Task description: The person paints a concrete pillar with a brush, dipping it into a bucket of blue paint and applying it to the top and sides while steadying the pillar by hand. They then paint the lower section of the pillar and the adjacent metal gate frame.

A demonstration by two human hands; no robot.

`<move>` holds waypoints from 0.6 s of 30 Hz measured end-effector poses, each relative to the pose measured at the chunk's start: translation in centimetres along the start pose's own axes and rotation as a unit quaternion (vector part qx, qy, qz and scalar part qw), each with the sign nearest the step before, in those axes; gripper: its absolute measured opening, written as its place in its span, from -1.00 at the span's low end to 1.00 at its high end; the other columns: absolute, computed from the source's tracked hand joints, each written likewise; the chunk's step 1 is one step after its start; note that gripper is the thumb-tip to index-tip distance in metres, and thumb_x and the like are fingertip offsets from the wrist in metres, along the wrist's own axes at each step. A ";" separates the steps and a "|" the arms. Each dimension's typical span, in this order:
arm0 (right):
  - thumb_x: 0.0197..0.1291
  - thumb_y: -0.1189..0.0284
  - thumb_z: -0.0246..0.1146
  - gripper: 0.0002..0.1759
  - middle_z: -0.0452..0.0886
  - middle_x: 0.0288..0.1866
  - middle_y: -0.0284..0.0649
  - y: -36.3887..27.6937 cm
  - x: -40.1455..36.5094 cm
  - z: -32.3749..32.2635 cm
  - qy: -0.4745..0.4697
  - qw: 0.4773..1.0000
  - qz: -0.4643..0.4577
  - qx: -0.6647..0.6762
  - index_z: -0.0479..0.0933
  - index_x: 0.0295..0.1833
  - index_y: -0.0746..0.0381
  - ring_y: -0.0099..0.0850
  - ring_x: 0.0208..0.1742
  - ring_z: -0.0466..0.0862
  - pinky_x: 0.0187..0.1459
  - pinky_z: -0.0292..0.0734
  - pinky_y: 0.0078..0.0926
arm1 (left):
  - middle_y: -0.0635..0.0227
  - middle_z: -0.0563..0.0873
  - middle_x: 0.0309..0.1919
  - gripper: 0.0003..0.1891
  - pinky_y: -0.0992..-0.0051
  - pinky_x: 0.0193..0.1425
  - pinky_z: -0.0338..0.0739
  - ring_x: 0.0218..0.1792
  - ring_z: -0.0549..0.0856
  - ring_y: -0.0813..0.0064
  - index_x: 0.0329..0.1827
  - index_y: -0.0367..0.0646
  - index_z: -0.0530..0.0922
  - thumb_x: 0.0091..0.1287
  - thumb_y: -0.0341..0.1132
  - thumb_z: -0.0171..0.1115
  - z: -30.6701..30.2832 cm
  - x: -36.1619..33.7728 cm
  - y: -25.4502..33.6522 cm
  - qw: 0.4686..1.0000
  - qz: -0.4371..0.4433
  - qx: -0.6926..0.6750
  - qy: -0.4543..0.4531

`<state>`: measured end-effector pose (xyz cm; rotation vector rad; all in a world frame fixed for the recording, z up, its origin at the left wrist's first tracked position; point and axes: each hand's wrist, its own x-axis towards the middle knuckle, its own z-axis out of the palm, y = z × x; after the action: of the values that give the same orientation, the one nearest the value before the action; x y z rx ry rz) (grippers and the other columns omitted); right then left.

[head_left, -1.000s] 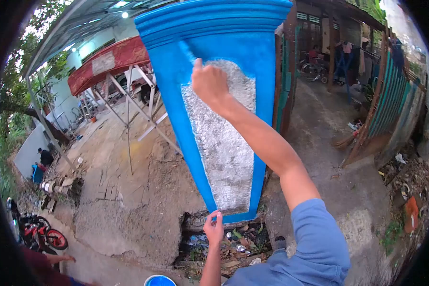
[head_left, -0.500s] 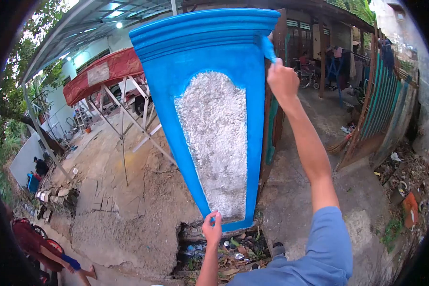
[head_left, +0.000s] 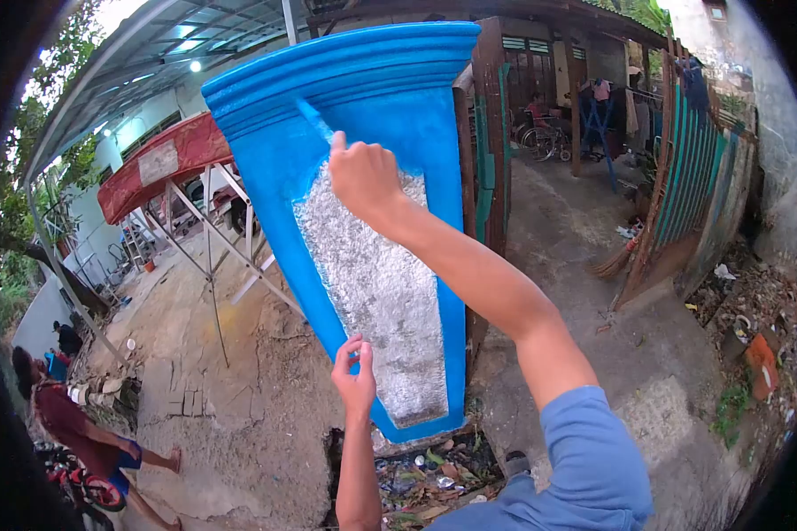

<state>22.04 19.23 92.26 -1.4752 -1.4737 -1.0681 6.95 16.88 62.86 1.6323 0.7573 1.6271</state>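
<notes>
A tall gate pillar [head_left: 447, 265] stands before me, painted bright blue around a rough grey-white stone panel [head_left: 390, 292]. My right hand [head_left: 367, 181] is closed around a blue-stained paintbrush [head_left: 315, 119]. The brush tip meets the pillar just under the stepped moulding [head_left: 345, 62], left of its middle. Part of the panel's top is hidden behind this hand. Lower down, my left hand [head_left: 354, 372] is raised in front of the panel's lower left edge, its fingers loosely curled and thumb apart from them. I see nothing held in it.
A debris-filled drain hole [head_left: 434, 473] lies at the pillar's foot. On the left are a red-covered metal frame [head_left: 164, 168] and a walking person [head_left: 84, 429] near a motorcycle. To the right stand a green slatted gate [head_left: 682, 168] and a broom [head_left: 615, 259].
My right hand has swept the brush leftward and slightly down, from the pillar's right edge to left of middle. My left hand has risen a little. The person at left shows more fully.
</notes>
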 end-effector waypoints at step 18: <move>0.19 0.40 0.05 -0.73 0.65 -0.37 0.11 13.6 2.2 -7.9 0.117 0.956 0.237 -0.130 0.57 -0.28 0.39 0.03 -0.29 0.70 -0.28 0.62 -0.04 | 0.18 0.66 -0.01 -0.84 0.45 -0.10 0.52 -0.01 0.61 0.42 -0.21 -0.23 0.60 0.33 -0.30 0.23 -0.3 -2.0 -3.0 0.996 -0.086 -0.032 -0.012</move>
<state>35.26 12.25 97.55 -1.7040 -0.7784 -1.1121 6.81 16.98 59.25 1.4960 0.8013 1.4924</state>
